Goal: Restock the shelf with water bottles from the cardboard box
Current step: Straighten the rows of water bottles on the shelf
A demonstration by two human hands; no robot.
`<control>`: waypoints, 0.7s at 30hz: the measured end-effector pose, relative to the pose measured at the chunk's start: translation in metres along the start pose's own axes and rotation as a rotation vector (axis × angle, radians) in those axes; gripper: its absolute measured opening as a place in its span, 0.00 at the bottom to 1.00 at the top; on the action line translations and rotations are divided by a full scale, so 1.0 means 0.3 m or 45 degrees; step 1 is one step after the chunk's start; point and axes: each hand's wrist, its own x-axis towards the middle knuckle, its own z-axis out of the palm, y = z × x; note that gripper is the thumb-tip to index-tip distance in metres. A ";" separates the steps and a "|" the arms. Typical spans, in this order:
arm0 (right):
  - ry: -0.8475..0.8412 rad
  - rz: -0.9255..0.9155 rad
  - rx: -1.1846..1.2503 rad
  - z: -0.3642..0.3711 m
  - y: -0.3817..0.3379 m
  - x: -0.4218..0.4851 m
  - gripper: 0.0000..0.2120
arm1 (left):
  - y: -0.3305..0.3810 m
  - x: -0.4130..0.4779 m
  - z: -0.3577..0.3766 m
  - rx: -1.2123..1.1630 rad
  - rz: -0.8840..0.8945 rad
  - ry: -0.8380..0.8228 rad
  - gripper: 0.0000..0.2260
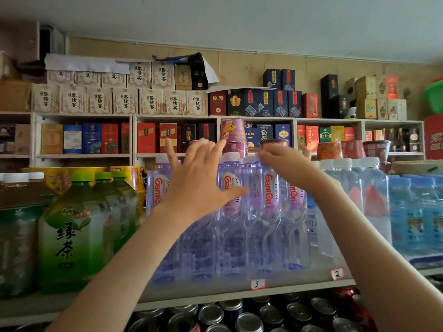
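Left hand: open, fingers splayed and straight, palm toward the front of the water bottles. It sits at label height, and the thumb lies across one purple label. Nothing is held.

Right hand: back of hand to the camera, laid over the white caps on the right part of the same group. The fingers are half hidden by the bottle tops, so I cannot tell whether they close round a neck or only rest there.

Bottles: clear plastic with purple labels, upright, long axis vertical. They are packed touching each other in a block on the shelf, directly ahead of both hands. The left hand covers the left half of the block from the front, and the right hand covers the right half from above. Both are at contact or just short of it, so neither is clearly nearer.

Judgement: this looks like squaring up the block. A next push would go straight back along the shelf board. A force applied at cap height could tip a tall bottle, so lower contact is the safer choice.

Surroundings:
- Price tag "3" is on the shelf edge below the block.
- Green tea bottles are just beside it on the left.
- Red-label bottles are on the right.
- Cans are on the tier beneath.

Cardboard box: not in view.
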 end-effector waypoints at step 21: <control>0.218 0.152 0.043 0.094 -0.004 0.014 0.14 | 0.131 0.057 0.069 0.045 -0.048 -0.045 0.48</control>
